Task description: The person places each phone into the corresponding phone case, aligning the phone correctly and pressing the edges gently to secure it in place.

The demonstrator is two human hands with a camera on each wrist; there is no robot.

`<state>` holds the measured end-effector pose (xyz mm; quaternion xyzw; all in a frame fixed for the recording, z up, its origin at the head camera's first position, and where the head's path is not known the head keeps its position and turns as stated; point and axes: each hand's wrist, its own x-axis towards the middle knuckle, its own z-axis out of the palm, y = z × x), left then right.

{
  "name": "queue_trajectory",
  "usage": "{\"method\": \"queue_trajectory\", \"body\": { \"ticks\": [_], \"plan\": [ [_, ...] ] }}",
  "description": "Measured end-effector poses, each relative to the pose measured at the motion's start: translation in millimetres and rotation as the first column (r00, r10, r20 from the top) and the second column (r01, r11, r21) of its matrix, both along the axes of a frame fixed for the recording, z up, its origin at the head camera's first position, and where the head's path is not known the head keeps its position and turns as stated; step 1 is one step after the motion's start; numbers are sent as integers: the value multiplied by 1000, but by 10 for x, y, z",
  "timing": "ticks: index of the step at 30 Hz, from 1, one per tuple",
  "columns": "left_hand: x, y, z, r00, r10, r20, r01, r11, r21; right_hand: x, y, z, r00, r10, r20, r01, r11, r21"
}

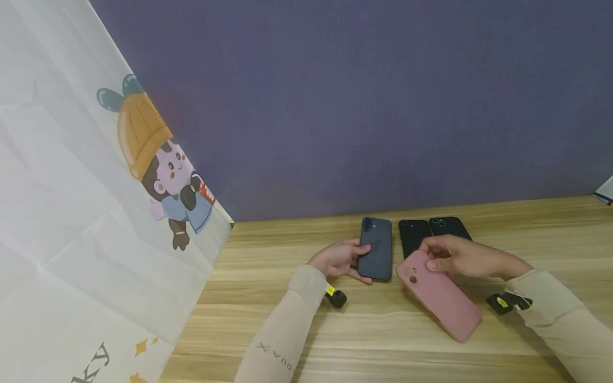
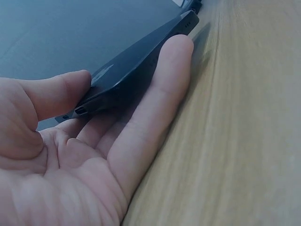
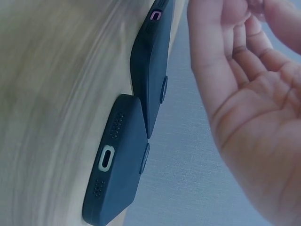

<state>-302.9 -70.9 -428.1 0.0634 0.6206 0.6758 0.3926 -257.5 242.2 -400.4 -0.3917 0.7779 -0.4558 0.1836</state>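
My left hand holds a dark smartphone tilted, back side up, its thumb on the back and other fingers underneath. In the left wrist view, the phone's port end points toward the palm and one finger lies along the tabletop. My right hand pinches a pink phone case by its upper edge near the camera cutout, thumb on the outer face. I cannot tell whether a phone sits inside it. The right wrist view catches the palm, with the case out of sight.
Two black cased phones, one on the left and one on the right, lie side by side behind my right hand, partly covered by it. A blue-grey panel closes off the back of the wooden table. A white printed sheet hangs at left.
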Motion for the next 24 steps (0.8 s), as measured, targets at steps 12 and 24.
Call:
{"method": "queue_trajectory", "body": {
  "ticks": [12,24],
  "plan": [
    [7,-3,6,1000,-3,-3,3,1000,1,-11,-1,3,997,-69,31,70,998,-6],
    [-21,13,-51,999,1,-37,-2,1000,-22,1,-17,34,990,-139,-21,139,990,7]
  ]
}}
